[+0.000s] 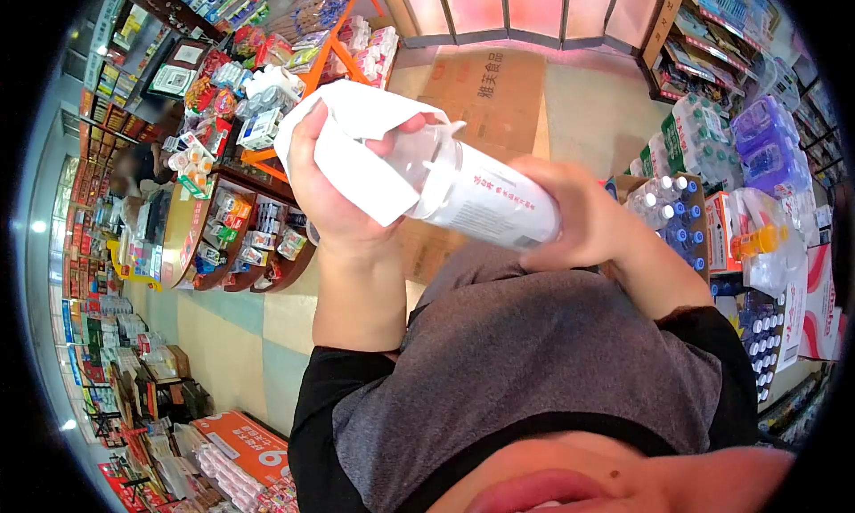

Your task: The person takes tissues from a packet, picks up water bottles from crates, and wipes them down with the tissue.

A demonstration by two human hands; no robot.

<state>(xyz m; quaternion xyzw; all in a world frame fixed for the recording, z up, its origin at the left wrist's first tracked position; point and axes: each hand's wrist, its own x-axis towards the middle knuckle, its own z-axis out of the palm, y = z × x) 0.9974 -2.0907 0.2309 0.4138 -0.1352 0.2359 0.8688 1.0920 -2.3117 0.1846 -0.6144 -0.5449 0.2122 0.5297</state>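
In front of my chest I hold a clear plastic bottle [485, 197] with a white label carrying red and black print. It lies tilted, its clear end toward the left. My right hand [579, 215] is wrapped around the labelled end at the right. A white tissue [356, 148] is gripped in my left hand [325, 192], whose fingers curl behind the clear end of the bottle. The tissue covers part of that end and hides whether a cap is there.
Ahead on the floor lies flattened cardboard [485, 77]. To the left stands a curved wooden counter [200, 232] with packed goods, and a person [138, 170] is behind it. At the right are a box of bottles [668, 210] and wrapped water packs [695, 134].
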